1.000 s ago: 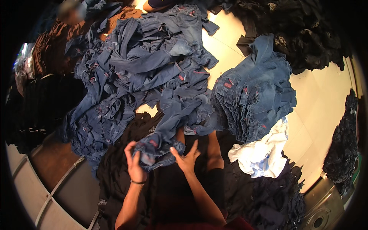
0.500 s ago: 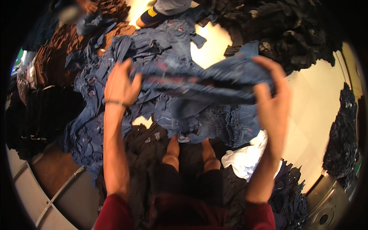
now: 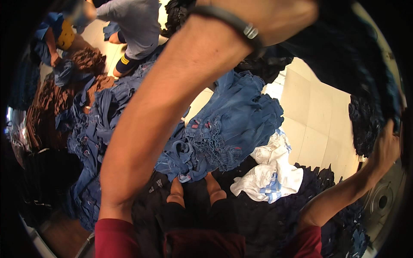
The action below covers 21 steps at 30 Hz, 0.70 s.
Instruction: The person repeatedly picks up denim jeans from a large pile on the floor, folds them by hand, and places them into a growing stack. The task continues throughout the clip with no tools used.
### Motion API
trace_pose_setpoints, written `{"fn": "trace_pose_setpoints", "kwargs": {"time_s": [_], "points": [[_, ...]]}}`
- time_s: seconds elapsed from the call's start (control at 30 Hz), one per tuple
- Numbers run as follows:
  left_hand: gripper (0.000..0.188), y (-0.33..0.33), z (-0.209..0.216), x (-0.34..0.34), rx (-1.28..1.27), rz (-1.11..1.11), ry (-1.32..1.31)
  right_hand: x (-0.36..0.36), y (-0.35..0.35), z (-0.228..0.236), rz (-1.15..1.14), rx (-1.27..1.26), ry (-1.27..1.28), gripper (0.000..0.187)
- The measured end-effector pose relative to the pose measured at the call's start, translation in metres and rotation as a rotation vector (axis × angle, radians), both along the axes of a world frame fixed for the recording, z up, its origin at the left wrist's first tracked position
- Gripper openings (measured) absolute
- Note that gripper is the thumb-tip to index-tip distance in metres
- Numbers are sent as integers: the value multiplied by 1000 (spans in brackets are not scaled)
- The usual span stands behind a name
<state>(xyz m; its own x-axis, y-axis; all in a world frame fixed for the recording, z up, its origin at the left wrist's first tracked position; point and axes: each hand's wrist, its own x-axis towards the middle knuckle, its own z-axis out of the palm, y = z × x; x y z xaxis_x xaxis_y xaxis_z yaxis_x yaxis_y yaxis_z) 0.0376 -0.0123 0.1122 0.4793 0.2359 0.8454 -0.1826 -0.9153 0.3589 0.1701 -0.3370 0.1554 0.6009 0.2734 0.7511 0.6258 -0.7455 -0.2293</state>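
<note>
Far left of the white cloth [image 3: 279,174], which has blue patches, spreads a crumpled heap of blue denim [image 3: 88,146]. Touching the cloth on its upper left is a layered denim stack [image 3: 245,120], its gathered waistbands bunched together. Above the cloth, the left hand [image 3: 286,17] meets the near side of the held garment [image 3: 340,60]; its fingers are hidden, so I cannot tell how they close. That garment, raised up and to the right of the cloth, is dark blue, almost black in shadow, spread wide with soft folds and a curving lower edge; its far right border looks bluer and is blurred. Right of the cloth, the right hand [image 3: 387,144] grips that border.
</note>
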Motion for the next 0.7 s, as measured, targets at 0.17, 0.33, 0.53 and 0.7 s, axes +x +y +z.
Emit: {"fn": "trace_pose_setpoints", "kwargs": {"time_s": [0.17, 0.33, 0.53, 0.7], "points": [[30, -20, -91, 43, -194, -64, -24, 14, -20, -104, 43, -162, -233, 58], [45, -38, -292, -12, -337, -90, 603, -100, -55, -310, -80, -200, 681, 61], [65, -65, -463, -165, -432, 98, 1602, -270, -69, -456, 126, -405, 1217, 60], [66, -95, -444, -140, -397, 180, 1221, -228, -67, -428, -41, -255, 1175, 51]]}}
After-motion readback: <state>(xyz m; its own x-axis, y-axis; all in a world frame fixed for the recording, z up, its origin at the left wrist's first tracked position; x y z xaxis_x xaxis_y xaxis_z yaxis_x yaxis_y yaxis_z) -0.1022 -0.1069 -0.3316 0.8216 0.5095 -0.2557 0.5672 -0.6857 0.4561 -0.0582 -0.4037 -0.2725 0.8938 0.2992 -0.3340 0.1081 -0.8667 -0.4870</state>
